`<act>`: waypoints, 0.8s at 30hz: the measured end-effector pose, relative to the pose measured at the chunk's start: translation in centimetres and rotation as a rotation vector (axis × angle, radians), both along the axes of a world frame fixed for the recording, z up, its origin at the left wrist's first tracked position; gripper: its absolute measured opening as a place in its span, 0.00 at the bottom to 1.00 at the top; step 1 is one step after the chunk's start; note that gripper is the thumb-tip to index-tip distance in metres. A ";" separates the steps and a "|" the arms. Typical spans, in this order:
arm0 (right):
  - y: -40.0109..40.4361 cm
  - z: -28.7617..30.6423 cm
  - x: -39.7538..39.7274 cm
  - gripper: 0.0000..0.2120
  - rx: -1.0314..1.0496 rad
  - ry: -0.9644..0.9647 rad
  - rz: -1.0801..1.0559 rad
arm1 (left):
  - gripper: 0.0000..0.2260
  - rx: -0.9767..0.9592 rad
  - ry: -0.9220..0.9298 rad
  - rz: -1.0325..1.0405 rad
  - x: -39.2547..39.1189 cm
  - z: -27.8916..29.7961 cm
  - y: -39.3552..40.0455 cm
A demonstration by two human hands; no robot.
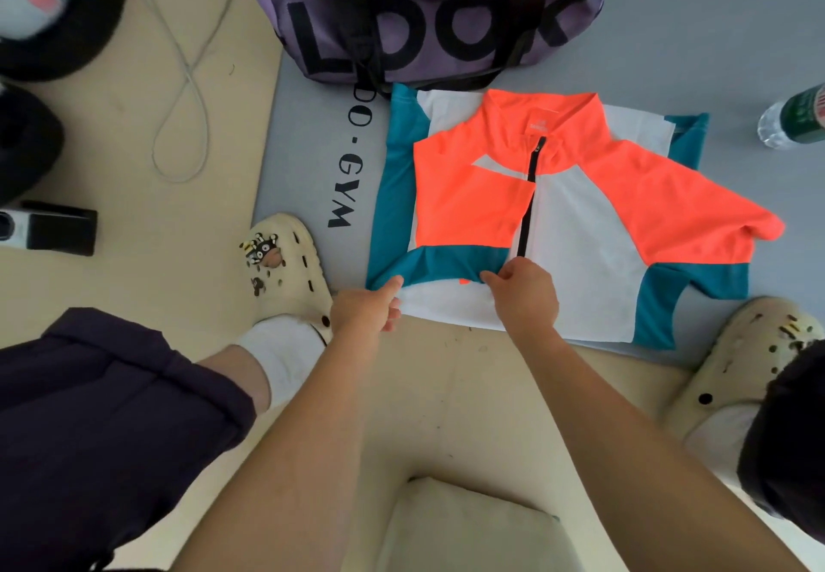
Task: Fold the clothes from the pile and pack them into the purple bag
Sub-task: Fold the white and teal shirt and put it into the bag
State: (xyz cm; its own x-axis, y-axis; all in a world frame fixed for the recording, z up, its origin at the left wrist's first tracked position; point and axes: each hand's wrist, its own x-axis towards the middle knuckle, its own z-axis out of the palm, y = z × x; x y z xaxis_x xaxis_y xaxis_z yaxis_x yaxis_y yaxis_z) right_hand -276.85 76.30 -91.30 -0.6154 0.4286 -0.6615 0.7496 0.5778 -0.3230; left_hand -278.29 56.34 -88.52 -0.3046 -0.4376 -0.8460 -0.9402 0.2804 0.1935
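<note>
Fingers (491, 279) of the right hand (524, 295) pinch the jacket (580, 232) hem; the left hand (366, 306) holds it too. The bag (424, 13) sits straight beyond.

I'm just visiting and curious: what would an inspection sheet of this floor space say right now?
Surface: grey mat printed with letters, on a beige floor.
Job's things: orange, white and teal jacket flat on the mat, one side folded in; purple bag just beyond it.
Clutter: bottle at the right edge; black-and-white box and plush toy at left.
Hands: left hand and right hand both pinch the jacket's near hem.
Cables: white cable looped on the floor.
Surroundings: cream clogs either side.
</note>
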 end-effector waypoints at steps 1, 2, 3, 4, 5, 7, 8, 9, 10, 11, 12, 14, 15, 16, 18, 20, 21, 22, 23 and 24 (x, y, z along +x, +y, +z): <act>-0.1 0.0 0.1 0.12 -0.015 0.000 0.004 | 0.17 0.058 -0.004 0.156 0.3 -0.1 0.4; -0.2 0.0 0.1 0.12 -0.026 0.001 0.013 | 0.16 0.094 0.006 0.285 0.4 -0.3 0.8; -0.3 0.0 0.1 0.11 -0.034 0.005 0.024 | 0.15 0.117 0.020 0.403 0.4 -0.5 1.1; -0.3 0.0 0.1 0.11 -0.039 0.013 0.030 | 0.14 0.139 0.032 0.507 0.4 -0.7 1.3; -0.2 0.0 0.1 0.12 -0.042 0.021 0.033 | 0.13 0.163 0.040 0.585 0.3 -0.9 1.6; 0.0 0.0 0.1 0.12 -0.046 0.030 0.046 | 0.11 0.213 0.049 0.659 0.3 -1.0 2.0; 0.1 0.0 0.2 0.12 -0.046 0.030 0.053 | 0.10 0.231 0.056 0.669 0.3 -1.0 2.0; 0.2 0.0 0.2 0.12 -0.044 0.028 0.058 | 0.09 0.236 0.064 0.670 0.4 -1.1 1.9; 0.3 0.0 0.3 0.12 -0.041 0.024 0.062 | 0.09 0.228 0.070 0.662 0.4 -1.1 1.7; 0.5 0.0 0.4 0.12 -0.037 0.020 0.070 | 0.09 0.216 0.075 0.645 0.6 -1.0 1.4; 0.7 0.0 0.4 0.12 -0.034 0.013 0.085 | 0.09 0.199 0.083 0.620 0.7 -1.0 1.1; 1.1 0.0 0.5 0.12 -0.035 -0.007 0.135 | 0.09 0.163 0.106 0.585 0.9 -1.0 0.8; 1.3 0.0 0.5 0.12 -0.038 -0.024 0.163 | 0.09 0.141 0.116 0.576 0.9 -1.0 0.6; 1.4 0.1 0.3 0.13 -0.040 -0.044 0.191 | 0.09 0.113 0.121 0.557 0.9 -0.9 0.5; 1.7 0.2 -0.1 0.13 -0.028 -0.063 0.224 | 0.14 -0.011 0.114 0.410 0.8 -0.7 0.4; 2.1 0.4 -0.9 0.12 -0.001 -0.011 0.202 | 0.18 -0.189 0.190 0.164 0.7 -0.6 0.7; 2.3 0.5 -1.3 0.11 0.015 0.056 0.189 | 0.18 -0.232 0.297 0.054 0.6 -0.6 1.2; 2.6 0.5 -1.6 0.12 0.027 0.141 0.204 | 0.16 -0.229 0.414 -0.059 0.4 -0.4 1.9; 2.8 0.6 -2.0 0.17 0.028 0.215 0.256 | 0.13 -0.197 0.510 -0.194 -0.1 -0.3 2.8; 3.0 0.7 -2.4 0.24 0.012 0.252 0.342 | 0.09 -0.146 0.566 -0.347 -0.7 -0.1 3.7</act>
